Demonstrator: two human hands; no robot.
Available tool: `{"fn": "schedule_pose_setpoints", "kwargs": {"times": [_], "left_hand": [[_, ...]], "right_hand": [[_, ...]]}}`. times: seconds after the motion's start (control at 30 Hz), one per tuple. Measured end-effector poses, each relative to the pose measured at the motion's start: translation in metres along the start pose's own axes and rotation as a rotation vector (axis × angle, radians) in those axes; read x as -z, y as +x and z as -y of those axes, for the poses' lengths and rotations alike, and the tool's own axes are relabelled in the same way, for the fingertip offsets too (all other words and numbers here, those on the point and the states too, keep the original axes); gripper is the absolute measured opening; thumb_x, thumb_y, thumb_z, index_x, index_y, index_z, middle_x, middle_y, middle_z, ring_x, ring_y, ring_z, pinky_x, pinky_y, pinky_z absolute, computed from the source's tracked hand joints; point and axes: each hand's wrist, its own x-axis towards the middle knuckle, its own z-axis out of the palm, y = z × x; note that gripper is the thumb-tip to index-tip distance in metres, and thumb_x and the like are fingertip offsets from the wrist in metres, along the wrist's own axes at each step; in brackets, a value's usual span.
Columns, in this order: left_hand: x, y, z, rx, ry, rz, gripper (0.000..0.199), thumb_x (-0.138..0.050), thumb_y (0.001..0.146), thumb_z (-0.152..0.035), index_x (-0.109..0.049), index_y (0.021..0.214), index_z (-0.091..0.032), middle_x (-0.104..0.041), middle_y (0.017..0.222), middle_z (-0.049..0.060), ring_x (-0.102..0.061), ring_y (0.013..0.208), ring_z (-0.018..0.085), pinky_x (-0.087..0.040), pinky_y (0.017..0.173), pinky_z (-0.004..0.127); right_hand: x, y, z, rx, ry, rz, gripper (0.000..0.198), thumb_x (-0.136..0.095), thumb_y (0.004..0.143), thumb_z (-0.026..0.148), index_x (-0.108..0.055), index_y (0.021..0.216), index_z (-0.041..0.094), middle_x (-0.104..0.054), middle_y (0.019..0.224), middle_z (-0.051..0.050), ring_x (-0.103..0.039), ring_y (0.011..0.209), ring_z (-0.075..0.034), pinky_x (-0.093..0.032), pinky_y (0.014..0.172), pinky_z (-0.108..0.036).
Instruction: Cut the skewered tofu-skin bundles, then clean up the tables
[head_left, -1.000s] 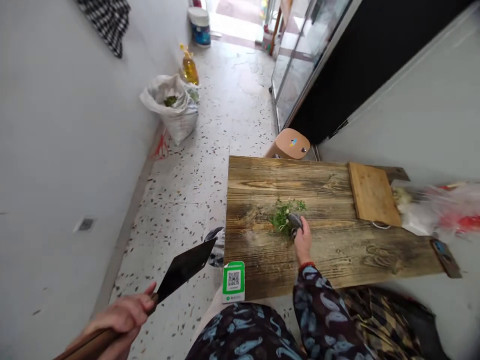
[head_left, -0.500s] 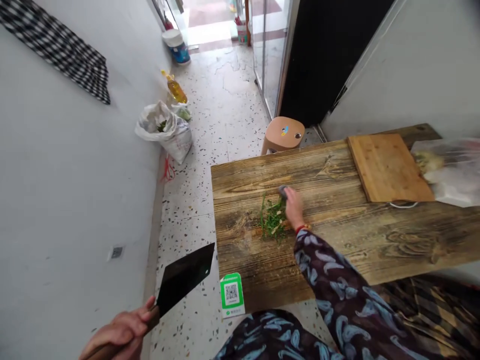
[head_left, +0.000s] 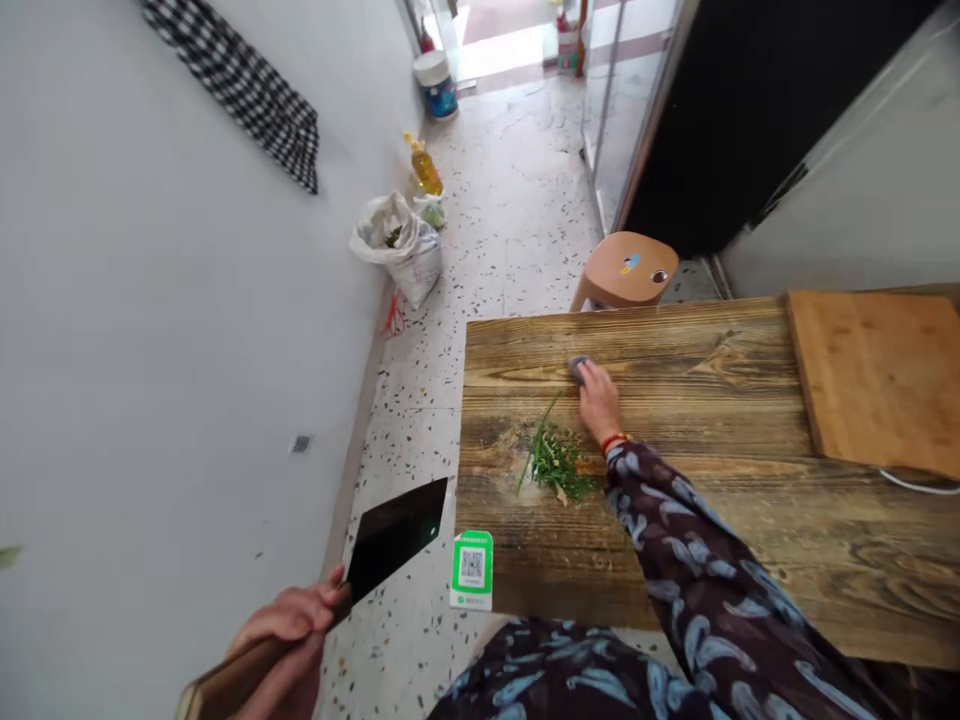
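My left hand (head_left: 291, 625) is closed round the wooden handle of a cleaver (head_left: 397, 532). Its dark, wide blade juts out over the floor, just off the table's left edge. On the wooden table (head_left: 712, 520), my right hand (head_left: 599, 398) has its fingers closed over a small dark grey pad (head_left: 578, 369); whether this is a cloth or a scrubber I cannot tell. Close by, on the near side of that hand, lies a loose heap of green herb scraps (head_left: 561, 460) with a long stem sticking out.
A wooden cutting board (head_left: 885, 380) lies on the table's right part. A green QR code card (head_left: 472, 570) is at the near left corner. Beyond the table stands a tan stool (head_left: 630, 268). A white bag (head_left: 409, 250) and an oil bottle (head_left: 424, 168) stand along the wall.
The view has turned a little left. The herb scraps lie in a tighter heap, and my right hand with the grey pad is farther from them. The cleaver stays in my left hand.
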Motion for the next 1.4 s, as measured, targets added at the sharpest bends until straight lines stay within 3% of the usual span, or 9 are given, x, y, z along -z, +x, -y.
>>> {"fn": "schedule_pose_setpoints", "kwargs": {"times": [0.1,0.2,0.4,0.53,0.8,0.93,1.07,1.2,1.4], "left_hand": [[-0.006,-0.003,-0.003,-0.044,-0.04,-0.041,0.013,-0.072,0.07,-0.02,-0.063,0.078,-0.025,-0.061,0.08,-0.002,-0.058,0.089,0.017,-0.039,0.109,0.044],[0.005,-0.008,0.004,-0.058,-0.03,-0.069,0.012,-0.072,0.07,-0.018,-0.064,0.077,-0.024,-0.062,0.079,-0.001,-0.06,0.088,0.018,-0.037,0.11,0.046],[0.058,-0.031,0.039,0.006,-0.031,-0.191,0.012,-0.072,0.07,-0.017,-0.063,0.075,-0.023,-0.063,0.08,0.0,-0.06,0.091,0.018,-0.038,0.107,0.041],[0.089,-0.033,0.065,0.077,-0.081,-0.22,0.013,-0.073,0.068,-0.018,-0.063,0.074,-0.023,-0.063,0.079,-0.001,-0.06,0.091,0.017,-0.039,0.105,0.038],[0.168,0.002,0.102,0.106,-0.164,-0.088,0.012,-0.074,0.064,-0.018,-0.063,0.068,-0.021,-0.063,0.076,0.0,-0.061,0.087,0.019,-0.041,0.102,0.042],[0.221,0.025,0.116,0.104,-0.178,-0.019,0.011,-0.073,0.065,-0.018,-0.062,0.068,-0.021,-0.063,0.076,0.001,-0.061,0.088,0.019,-0.04,0.103,0.042],[0.259,0.042,0.126,0.11,-0.183,0.03,0.012,-0.072,0.065,-0.017,-0.062,0.068,-0.021,-0.063,0.077,0.0,-0.06,0.09,0.019,-0.041,0.1,0.039],[0.268,0.051,0.131,0.131,-0.193,0.017,0.014,-0.073,0.062,-0.017,-0.061,0.067,-0.02,-0.062,0.076,-0.001,-0.06,0.09,0.019,-0.042,0.095,0.036],[0.259,0.037,0.133,0.127,-0.279,-0.062,0.016,-0.075,0.061,-0.017,-0.061,0.069,-0.02,-0.063,0.074,-0.001,-0.06,0.089,0.017,-0.044,0.09,0.032]], "right_hand": [[-0.031,-0.058,0.049,0.168,0.133,0.182,0.047,-0.035,0.088,0.01,-0.058,0.127,0.023,-0.058,0.133,-0.006,-0.043,0.129,-0.021,-0.033,0.111,-0.047],[-0.027,-0.096,0.078,0.253,0.324,0.32,0.046,-0.033,0.089,0.011,-0.06,0.125,0.024,-0.061,0.127,-0.006,-0.05,0.123,-0.018,-0.039,0.108,-0.042],[0.035,-0.063,0.006,0.128,0.181,0.12,0.047,-0.037,0.086,0.017,-0.055,0.129,0.023,-0.057,0.132,-0.008,-0.049,0.124,-0.02,-0.036,0.11,-0.046],[0.021,-0.083,-0.014,0.139,-0.03,0.04,0.046,-0.038,0.085,0.017,-0.056,0.128,0.02,-0.057,0.132,-0.011,-0.048,0.126,-0.023,-0.036,0.109,-0.051],[-0.056,-0.169,0.108,0.35,0.068,0.375,0.042,-0.032,0.092,0.019,-0.061,0.122,0.022,-0.062,0.127,-0.007,-0.051,0.123,-0.019,-0.038,0.109,-0.047],[-0.042,-0.197,0.142,0.211,0.057,0.201,0.042,-0.034,0.091,0.022,-0.057,0.127,0.023,-0.056,0.134,-0.008,-0.049,0.126,-0.019,-0.035,0.112,-0.045],[-0.004,-0.237,0.124,-0.035,-0.089,-0.081,0.043,-0.037,0.087,0.025,-0.06,0.122,0.019,-0.06,0.129,-0.011,-0.052,0.123,-0.021,-0.036,0.11,-0.045],[0.019,-0.284,0.09,-0.242,-0.21,-0.157,0.049,-0.036,0.08,0.027,-0.061,0.119,0.012,-0.062,0.122,-0.015,-0.055,0.116,-0.026,-0.039,0.105,-0.046],[-0.009,-0.321,0.07,-0.386,-0.322,-0.19,0.061,-0.033,0.075,0.028,-0.055,0.125,0.0,-0.054,0.129,-0.025,-0.046,0.126,-0.035,-0.035,0.106,-0.053]]}}
